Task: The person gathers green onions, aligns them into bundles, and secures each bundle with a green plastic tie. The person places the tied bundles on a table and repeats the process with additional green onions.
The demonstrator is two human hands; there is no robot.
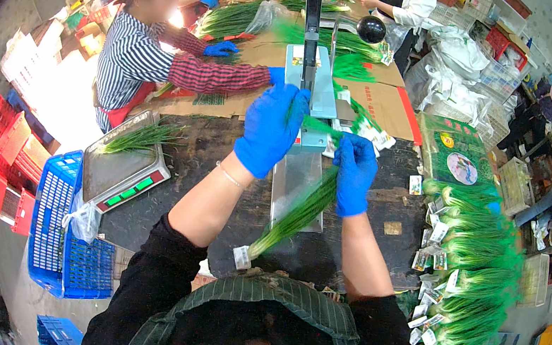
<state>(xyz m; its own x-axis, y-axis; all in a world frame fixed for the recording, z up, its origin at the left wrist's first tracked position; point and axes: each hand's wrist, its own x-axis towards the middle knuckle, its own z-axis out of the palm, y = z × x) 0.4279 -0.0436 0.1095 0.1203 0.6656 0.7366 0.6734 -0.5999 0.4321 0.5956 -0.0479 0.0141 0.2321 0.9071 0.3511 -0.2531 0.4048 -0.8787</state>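
Note:
My left hand [272, 126], in a blue glove, is closed around green mesh netting [318, 124] in front of a light blue bench machine [316, 85] with a black lever. My right hand [355, 173], also gloved in blue, pinches the netting near the leafy end of a bunch of thin green onions [293, 218]. The netting is pulled taut between both hands. The bunch slants toward me over a metal plate [286, 174], its pale root end nearest my apron. A white printed tag [242, 257] hangs at that end.
Netted, tagged bunches [467, 287] are stacked on the right. On the left, a digital scale [122, 165] holds loose green onions [139, 140], with a blue crate [54, 225] beside it. A co-worker's sleeved arm [226, 76] reaches toward the machine. Cardboard [372, 98] covers the table's far part.

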